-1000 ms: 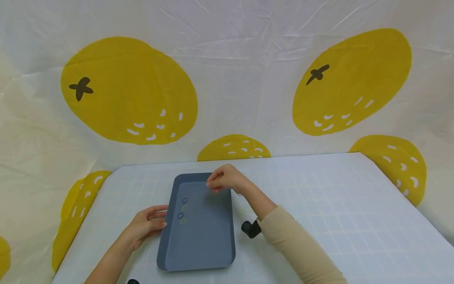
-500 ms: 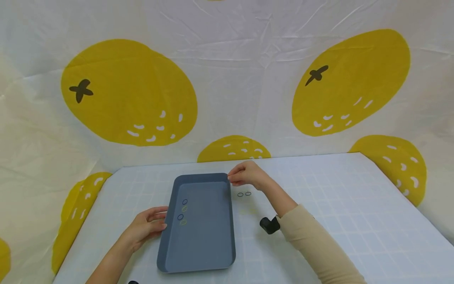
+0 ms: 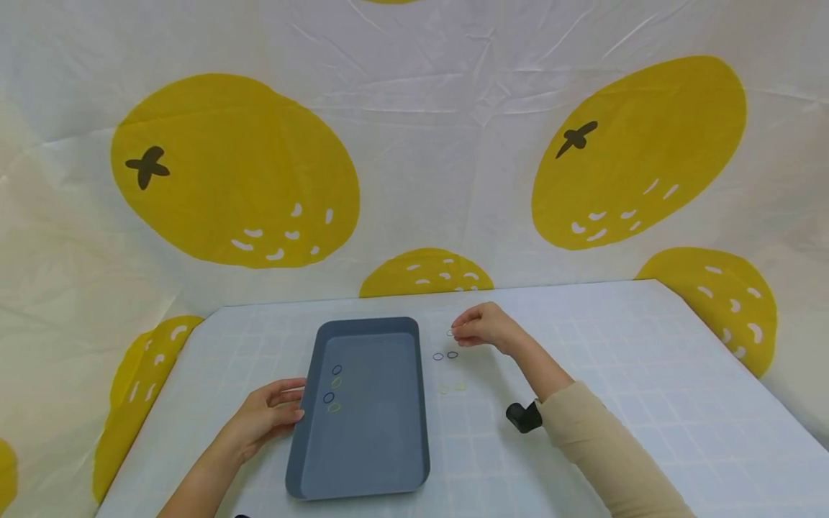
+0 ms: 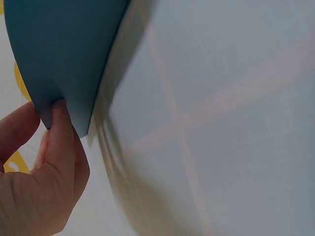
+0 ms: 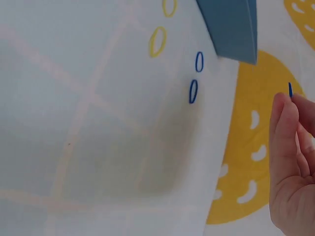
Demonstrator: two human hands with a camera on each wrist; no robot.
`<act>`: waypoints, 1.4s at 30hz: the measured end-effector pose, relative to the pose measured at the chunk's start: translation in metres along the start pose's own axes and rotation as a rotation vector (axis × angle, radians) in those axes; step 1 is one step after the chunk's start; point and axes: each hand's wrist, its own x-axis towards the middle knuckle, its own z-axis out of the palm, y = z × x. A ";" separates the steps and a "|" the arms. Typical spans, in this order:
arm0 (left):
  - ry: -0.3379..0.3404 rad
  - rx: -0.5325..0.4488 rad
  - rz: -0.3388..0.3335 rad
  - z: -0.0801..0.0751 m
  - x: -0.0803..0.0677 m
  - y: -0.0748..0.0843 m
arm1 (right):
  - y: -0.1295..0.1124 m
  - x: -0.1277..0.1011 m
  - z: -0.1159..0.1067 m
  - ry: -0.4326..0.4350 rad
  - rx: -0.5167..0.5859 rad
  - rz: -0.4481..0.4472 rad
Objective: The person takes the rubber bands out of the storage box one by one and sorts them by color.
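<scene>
Blue ring (image 5: 290,89) is what we see in the right hand (image 3: 484,329), pinched between thumb and fingertips, with only a short blue sliver showing at the tips in the right wrist view. We find this ring raised over the table (image 3: 602,331), to the right of the tray's far end and apart from the tray (image 3: 378,450). The left hand (image 3: 264,417) is neither clenched nor pinching: we see its relaxed fingers and thumb touching the tray's left edge.

Inside the tray, toward its left wall, we count four rings in a loose row from far to near: a far blue ring (image 3: 333,370), a far yellow ring (image 3: 332,383), a near blue ring (image 3: 324,398) and a near yellow ring (image 3: 329,408).

To the right of the tray, two more blue rings (image 3: 448,355) lie side by side on the table, nearer than the right hand. Nearer again, we make out two pale yellow rings (image 3: 456,387), also close together.

By the cuff of the beige sleeve (image 3: 602,442) we notice a black device (image 3: 524,417). Beyond the table's far edge we see a white backdrop (image 3: 427,173) printed with large yellow fruits (image 3: 239,165).
</scene>
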 end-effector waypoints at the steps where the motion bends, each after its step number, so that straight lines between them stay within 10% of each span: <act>1: 0.000 0.000 0.001 0.000 0.000 0.000 | 0.003 0.000 -0.002 0.001 -0.003 0.004; 20: -0.011 -0.008 0.004 -0.001 -0.002 0.000 | 0.051 0.008 -0.001 0.095 -0.032 0.097; 42: 0.009 0.005 -0.005 0.002 -0.001 0.003 | 0.048 0.013 -0.003 0.134 -0.213 0.121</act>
